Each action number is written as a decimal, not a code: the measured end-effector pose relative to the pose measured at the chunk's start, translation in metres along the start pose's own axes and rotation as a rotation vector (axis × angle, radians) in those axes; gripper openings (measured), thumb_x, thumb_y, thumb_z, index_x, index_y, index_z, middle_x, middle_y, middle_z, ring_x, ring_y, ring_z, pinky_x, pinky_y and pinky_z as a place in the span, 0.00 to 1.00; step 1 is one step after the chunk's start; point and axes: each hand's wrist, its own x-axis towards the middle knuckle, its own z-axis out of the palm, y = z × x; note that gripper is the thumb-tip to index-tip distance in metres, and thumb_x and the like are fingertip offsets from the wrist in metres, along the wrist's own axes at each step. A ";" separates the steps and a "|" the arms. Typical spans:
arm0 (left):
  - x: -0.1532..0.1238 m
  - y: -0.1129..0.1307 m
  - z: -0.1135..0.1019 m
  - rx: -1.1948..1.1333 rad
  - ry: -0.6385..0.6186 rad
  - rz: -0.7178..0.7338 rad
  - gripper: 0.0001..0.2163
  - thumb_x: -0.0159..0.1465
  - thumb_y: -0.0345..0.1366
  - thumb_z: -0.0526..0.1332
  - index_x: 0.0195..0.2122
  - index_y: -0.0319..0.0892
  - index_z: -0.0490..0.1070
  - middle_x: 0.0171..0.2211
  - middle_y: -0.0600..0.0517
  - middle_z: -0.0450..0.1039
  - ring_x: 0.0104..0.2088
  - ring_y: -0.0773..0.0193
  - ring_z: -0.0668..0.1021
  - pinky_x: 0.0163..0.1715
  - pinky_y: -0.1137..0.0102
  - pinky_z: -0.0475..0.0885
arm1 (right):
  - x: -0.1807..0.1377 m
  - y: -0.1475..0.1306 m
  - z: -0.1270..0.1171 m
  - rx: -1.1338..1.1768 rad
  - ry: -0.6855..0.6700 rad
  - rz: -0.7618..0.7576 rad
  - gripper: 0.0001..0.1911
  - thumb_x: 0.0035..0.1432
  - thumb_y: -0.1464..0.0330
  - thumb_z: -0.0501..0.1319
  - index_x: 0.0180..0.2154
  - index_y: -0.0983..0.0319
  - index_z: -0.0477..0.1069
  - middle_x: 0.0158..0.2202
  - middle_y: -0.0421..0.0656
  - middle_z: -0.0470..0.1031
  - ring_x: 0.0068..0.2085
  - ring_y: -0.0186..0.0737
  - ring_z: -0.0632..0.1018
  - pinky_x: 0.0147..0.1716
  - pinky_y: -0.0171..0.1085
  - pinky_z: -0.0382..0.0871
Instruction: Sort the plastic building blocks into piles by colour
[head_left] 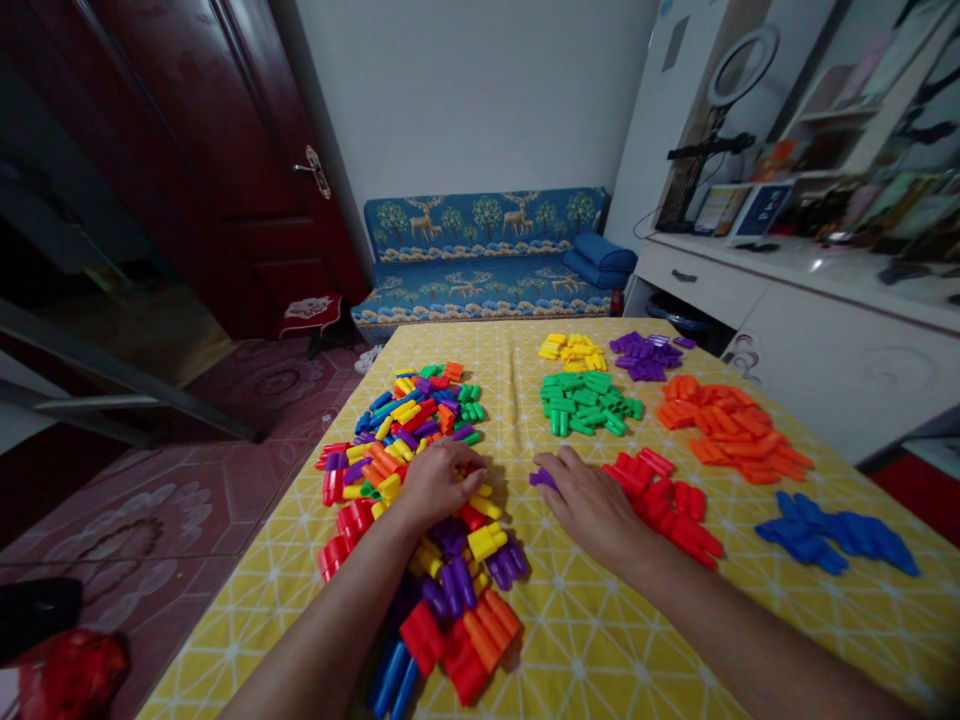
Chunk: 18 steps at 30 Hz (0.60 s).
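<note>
My left hand (444, 482) reaches into a long heap of mixed coloured plastic building pieces (411, 412), thumb and fingers curled together. Some red shows between those fingers, but what they grip is mostly hidden. In the middle of the table, my right hand (581, 492) is closed on a purple plastic building piece (541, 479), which sticks out past the fingertips. A pile of red pieces (664, 500) lies just right of that hand, partly behind the wrist. Green pieces (589, 402) are grouped beyond it.
Single-colour piles of yellow (574, 351), purple (646, 356), orange (731, 428) and blue pieces (836, 532) lie along the right side of the yellow patterned tablecloth (600, 640). Past the table stand a blue sofa (480, 275) and a white dresser (825, 340).
</note>
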 end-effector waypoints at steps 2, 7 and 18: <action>0.000 0.001 0.000 -0.004 0.002 -0.003 0.07 0.62 0.36 0.62 0.37 0.44 0.80 0.38 0.49 0.80 0.41 0.57 0.79 0.45 0.65 0.71 | 0.001 -0.005 0.001 -0.026 -0.013 -0.033 0.11 0.65 0.65 0.54 0.48 0.56 0.68 0.47 0.47 0.70 0.41 0.43 0.77 0.36 0.37 0.66; -0.001 0.003 -0.002 -0.019 0.006 -0.002 0.07 0.61 0.36 0.62 0.37 0.43 0.80 0.37 0.49 0.81 0.41 0.57 0.79 0.45 0.64 0.71 | -0.001 -0.008 0.006 0.051 -0.028 -0.109 0.08 0.64 0.69 0.55 0.44 0.56 0.70 0.44 0.43 0.72 0.40 0.40 0.76 0.36 0.35 0.66; -0.001 0.002 -0.003 -0.041 -0.012 0.008 0.07 0.62 0.35 0.62 0.38 0.44 0.79 0.38 0.49 0.81 0.42 0.57 0.79 0.44 0.64 0.71 | 0.045 0.084 -0.032 0.614 0.027 0.139 0.12 0.57 0.62 0.60 0.41 0.60 0.72 0.22 0.37 0.73 0.21 0.37 0.74 0.20 0.34 0.67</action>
